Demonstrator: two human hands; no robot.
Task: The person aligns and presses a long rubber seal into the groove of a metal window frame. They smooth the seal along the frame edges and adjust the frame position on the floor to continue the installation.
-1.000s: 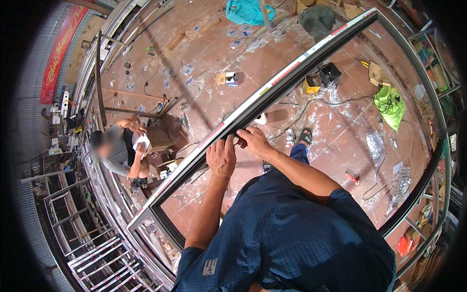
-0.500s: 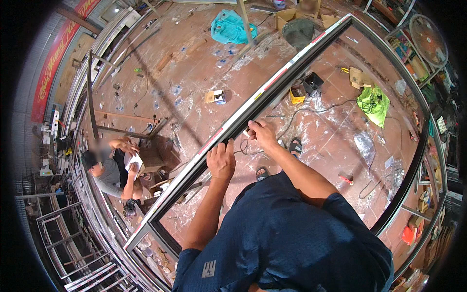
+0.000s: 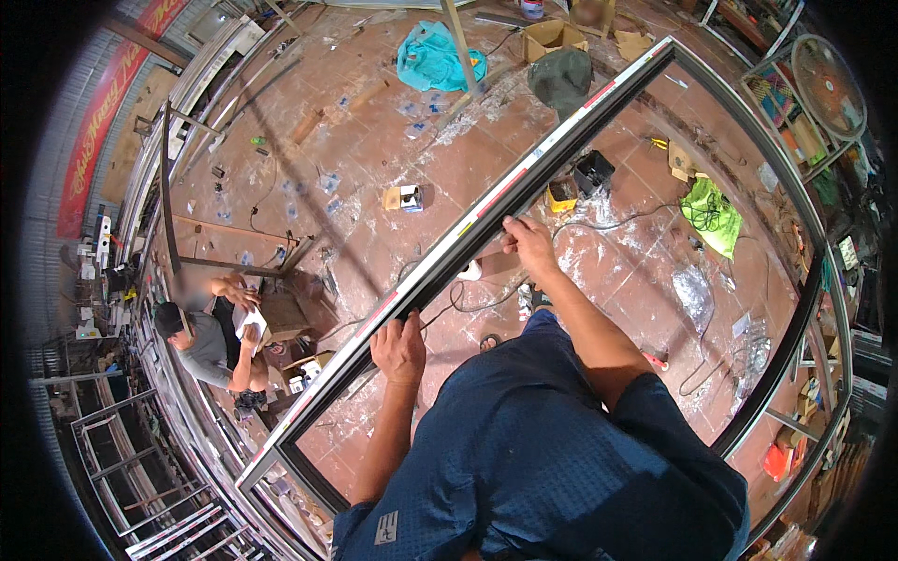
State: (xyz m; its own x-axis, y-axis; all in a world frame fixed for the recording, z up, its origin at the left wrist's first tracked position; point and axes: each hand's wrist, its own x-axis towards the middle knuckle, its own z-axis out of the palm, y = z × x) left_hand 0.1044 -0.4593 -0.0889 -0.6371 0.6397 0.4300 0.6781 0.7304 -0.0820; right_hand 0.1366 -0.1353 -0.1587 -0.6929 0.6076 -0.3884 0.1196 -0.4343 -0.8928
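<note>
A large dark metal frame (image 3: 561,140) with a pale protective strip on its top rail stands before me, running from lower left to upper right. My left hand (image 3: 400,348) grips the underside of that top rail, low on its length. My right hand (image 3: 527,245) clasps the same rail higher up, to the right. Both hands are closed around the rail. My blue-shirted body fills the lower middle of the view.
A seated person (image 3: 210,341) holds white paper at the left beside a brown box. On the dusty tiled floor lie a teal cloth (image 3: 435,56), a cardboard box (image 3: 552,35), a green bag (image 3: 713,215), cables, and a yellow-and-black tool (image 3: 578,182). Metal racks line the left.
My hands have spread apart along the rail: the right hand slid up to the right, the left stayed lower. The view shifted, so the frame now sits higher.
</note>
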